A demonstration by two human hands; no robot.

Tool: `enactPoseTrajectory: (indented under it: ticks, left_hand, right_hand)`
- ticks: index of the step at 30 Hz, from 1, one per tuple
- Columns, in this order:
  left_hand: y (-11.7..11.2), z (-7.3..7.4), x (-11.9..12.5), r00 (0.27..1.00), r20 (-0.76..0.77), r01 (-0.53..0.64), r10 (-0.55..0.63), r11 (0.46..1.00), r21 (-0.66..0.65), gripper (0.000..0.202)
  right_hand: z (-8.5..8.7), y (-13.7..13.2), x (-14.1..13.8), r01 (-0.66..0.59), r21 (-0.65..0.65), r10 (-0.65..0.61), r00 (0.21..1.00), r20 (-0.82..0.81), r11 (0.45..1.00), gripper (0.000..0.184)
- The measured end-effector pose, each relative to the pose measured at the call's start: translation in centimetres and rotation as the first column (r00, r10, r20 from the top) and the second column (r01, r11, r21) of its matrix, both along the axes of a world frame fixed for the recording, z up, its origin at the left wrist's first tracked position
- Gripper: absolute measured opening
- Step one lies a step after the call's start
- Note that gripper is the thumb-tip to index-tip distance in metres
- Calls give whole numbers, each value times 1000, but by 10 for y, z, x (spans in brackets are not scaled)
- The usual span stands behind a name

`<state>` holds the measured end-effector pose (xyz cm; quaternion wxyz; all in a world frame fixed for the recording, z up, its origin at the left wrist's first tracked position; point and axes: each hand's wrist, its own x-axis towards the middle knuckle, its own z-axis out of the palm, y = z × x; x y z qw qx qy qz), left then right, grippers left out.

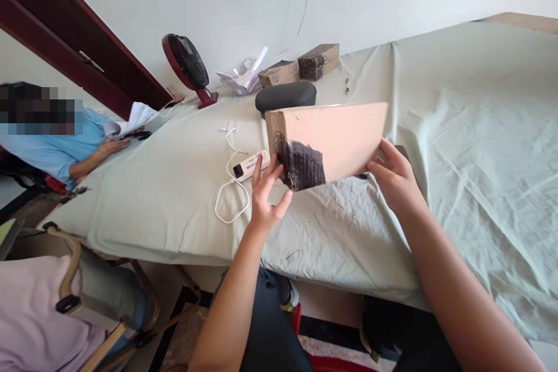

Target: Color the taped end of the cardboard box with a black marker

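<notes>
I hold a flat cardboard box (335, 136) with a black scribbled patch at its lower left, lifted a little above the cloth-covered table (457, 128). My left hand (267, 195) grips its lower left corner with fingers curled round the edge. My right hand (394, 177) grips the right end, fingers behind the board. A black oval cushion-like object (285, 96) lies just behind the box.
A white power strip (250, 165) with a looped white cable lies left of the box. At the back stand a red fan (187, 67), two small cardboard boxes (300, 67) and crumpled plastic. A person in blue (56, 145) sits at the far left. A chair (87, 296) stands near me.
</notes>
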<state>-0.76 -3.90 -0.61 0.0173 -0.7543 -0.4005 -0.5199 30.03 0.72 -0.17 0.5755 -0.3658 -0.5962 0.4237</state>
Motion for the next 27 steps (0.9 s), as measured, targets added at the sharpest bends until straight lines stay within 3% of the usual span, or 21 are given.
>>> enactPoseTrajectory:
  ticks: [3, 6, 9, 12, 15, 18, 21, 24, 27]
  left_hand:
    - [-3, 2, 6, 996, -81, -47, 49, 999, 22, 61]
    - [-5, 2, 11, 993, -85, -83, 85, 996, 31, 63]
    - [-4, 1, 13, 992, -58, -114, 116, 993, 34, 65]
    - [-2, -2, 14, 990, -24, -137, 138, 990, 37, 65]
    - [-1, -3, 15, 986, 43, -160, 158, 987, 36, 56]
    - [-3, -1, 16, 980, 117, -166, 163, 986, 19, 46]
    - [-2, 0, 16, 960, 177, -214, 215, 976, -27, 31]
    - [3, -8, 11, 946, 183, -250, 267, 962, -113, 26]
    - [9, -18, 4, 945, 229, -199, 233, 966, -163, 42]
  right_hand:
    - [5, 1, -4, 27, -17, -30, 977, -213, 999, 46]
    - [2, 5, -3, 13, -125, -58, 929, -365, 992, 18]
    - [-6, 8, -1, 24, -158, -92, 895, -437, 987, 30]
    - [-11, 9, 1, 83, -120, -125, 904, -409, 989, 34]
    - [-12, 8, 0, 164, -84, -181, 949, -259, 983, 49]
    - [-11, 6, -2, 155, -86, -164, 979, -119, 984, 59]
    - [-9, 6, -2, 69, -79, -80, 987, -140, 994, 51]
    - [-7, 7, -1, 26, 7, -23, 968, -251, 1000, 40]
    - [-4, 4, -2, 57, 16, -50, 959, -278, 998, 25]
